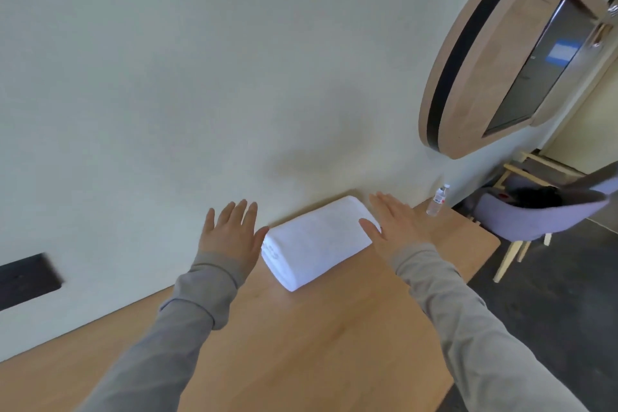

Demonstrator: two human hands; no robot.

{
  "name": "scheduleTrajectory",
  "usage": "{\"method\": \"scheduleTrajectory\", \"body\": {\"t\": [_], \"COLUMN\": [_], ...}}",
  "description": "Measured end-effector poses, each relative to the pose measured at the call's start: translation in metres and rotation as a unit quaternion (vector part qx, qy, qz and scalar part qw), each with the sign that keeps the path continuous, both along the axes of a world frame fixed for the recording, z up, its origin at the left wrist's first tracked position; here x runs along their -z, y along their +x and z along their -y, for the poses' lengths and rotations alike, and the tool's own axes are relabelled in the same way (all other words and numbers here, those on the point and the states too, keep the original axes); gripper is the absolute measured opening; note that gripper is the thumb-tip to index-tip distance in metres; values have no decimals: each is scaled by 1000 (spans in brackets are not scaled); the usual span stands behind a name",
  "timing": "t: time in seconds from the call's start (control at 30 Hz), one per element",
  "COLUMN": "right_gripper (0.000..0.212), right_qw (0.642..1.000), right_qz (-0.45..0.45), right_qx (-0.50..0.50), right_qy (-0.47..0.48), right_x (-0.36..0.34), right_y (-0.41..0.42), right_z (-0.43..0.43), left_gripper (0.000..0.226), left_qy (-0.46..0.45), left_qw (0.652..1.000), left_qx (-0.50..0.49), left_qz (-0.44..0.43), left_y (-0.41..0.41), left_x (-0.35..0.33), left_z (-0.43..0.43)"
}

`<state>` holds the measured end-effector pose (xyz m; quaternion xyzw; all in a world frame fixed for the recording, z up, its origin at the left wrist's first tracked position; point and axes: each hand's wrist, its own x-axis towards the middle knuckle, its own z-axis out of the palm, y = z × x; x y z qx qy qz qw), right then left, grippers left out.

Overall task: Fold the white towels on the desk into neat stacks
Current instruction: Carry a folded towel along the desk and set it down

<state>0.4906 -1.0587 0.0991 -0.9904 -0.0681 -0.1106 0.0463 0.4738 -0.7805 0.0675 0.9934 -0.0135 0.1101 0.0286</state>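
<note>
A folded white towel (pixel 314 241) lies as a thick, neat bundle on the wooden desk (pixel 301 344), close to the wall. My left hand (pixel 232 229) is flat and spread at the towel's left end, its thumb touching the edge. At the right end my right hand (pixel 396 222) is also flat with fingers apart, thumb resting against the towel. Neither hand holds anything. Grey sleeves cover both arms.
A small clear water bottle (pixel 438 200) stands at the desk's far right corner by the wall. Past the desk's right edge is a purple chair (pixel 541 211) with wooden legs. A round wood-framed panel (pixel 501 53) hangs on the wall above. A dark wall plate (pixel 26 278) is at left.
</note>
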Motion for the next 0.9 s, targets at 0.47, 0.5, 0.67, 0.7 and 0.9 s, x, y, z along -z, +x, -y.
{"method": "scheduleTrajectory", "body": {"t": [0.47, 0.5, 0.67, 0.7, 0.9], "right_gripper": [56, 56, 48, 47, 55], "right_qw": [969, 964, 941, 929, 755], "right_qz": [-197, -218, -286, -299, -424], "right_qx": [-136, -132, -70, -40, 153], "right_qy": [53, 71, 168, 216, 476], "right_x": [111, 123, 179, 190, 233], "right_y": [157, 166, 186, 189, 222], "right_z": [87, 96, 125, 129, 137], "left_gripper": [52, 50, 49, 55, 68], "left_qy": [-311, -414, -763, -787, -841], "left_qw": [920, 868, 472, 418, 263], "left_qx": [-174, -214, -409, -427, -472], "left_qz": [-163, -173, -165, -150, -35], "left_y": [71, 78, 97, 99, 122], "left_x": [119, 128, 165, 173, 203], "left_z": [145, 156, 194, 199, 214]}}
